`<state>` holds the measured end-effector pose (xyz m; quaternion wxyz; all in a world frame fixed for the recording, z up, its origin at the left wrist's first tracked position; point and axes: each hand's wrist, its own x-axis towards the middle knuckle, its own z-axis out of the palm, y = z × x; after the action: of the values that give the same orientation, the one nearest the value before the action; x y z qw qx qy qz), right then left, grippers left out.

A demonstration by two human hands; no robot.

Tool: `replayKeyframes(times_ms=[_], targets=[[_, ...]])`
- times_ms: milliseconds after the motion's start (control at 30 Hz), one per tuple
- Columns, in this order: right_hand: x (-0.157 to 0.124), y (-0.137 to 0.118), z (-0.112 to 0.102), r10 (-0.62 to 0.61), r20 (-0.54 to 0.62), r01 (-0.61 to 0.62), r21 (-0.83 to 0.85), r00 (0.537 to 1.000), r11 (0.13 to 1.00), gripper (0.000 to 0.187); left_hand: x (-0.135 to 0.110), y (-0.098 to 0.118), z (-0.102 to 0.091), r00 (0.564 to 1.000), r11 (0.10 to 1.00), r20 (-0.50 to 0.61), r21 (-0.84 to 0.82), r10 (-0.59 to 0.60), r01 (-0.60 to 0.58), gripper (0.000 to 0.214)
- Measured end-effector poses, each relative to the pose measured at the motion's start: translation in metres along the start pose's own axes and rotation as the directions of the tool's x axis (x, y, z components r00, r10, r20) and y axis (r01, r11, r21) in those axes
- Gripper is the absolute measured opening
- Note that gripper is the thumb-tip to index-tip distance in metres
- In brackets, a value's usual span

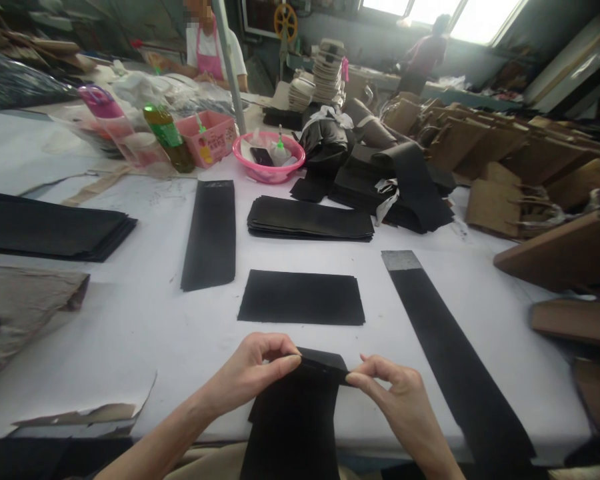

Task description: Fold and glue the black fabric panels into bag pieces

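Between thumb and fingers, my left hand (261,367) pinches the left corner of a black strip (295,427) at the table's near edge. The opposite corner is pinched by my right hand (393,390), so the strip's top edge is stretched between both hands. The strip hangs down toward my lap; another dark piece shows just behind its top edge. Just beyond the hands lies a black rectangular piece (301,298). On the right rests a long black strip (455,353) with a grey end. An upright black strip (210,233) lies to the left.
Behind are a black stack (310,219), a pink basin (269,160) with a phone and small bottle, a pink box (207,137) and a green-labelled bottle (167,137). Another black stack (50,227) lies left. Brown bags (500,140) crowd the right. Two people are farther back.
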<state>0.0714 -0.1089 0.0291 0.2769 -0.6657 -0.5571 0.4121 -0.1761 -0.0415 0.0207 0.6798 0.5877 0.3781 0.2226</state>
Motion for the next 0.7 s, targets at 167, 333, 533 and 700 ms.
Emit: replayKeyframes(times_ms=[167,333,533,700], targets=[[0.002,0.003,-0.002,0.072,-0.019,-0.071,0.033,0.997,0.997,0.026,0.002,-0.003,0.000,1.000,0.998,0.019,-0.059,-0.008,0.009,0.032],[0.004,0.003,-0.007,0.009,0.056,-0.012,0.052,0.998,0.999,0.022,0.003,-0.003,0.001,1.000,0.991,0.011,-0.131,0.000,0.001,0.030],[0.005,0.002,-0.008,-0.036,0.058,0.030,0.105,0.998,0.994,0.022,0.004,-0.005,-0.007,1.000,0.990,0.018,-0.143,0.002,0.001,0.028],[0.004,-0.003,-0.006,-0.043,0.045,0.038,0.109,0.998,0.993,0.023,0.011,-0.005,-0.002,1.000,0.989,0.004,-0.147,-0.015,0.016,0.042]])
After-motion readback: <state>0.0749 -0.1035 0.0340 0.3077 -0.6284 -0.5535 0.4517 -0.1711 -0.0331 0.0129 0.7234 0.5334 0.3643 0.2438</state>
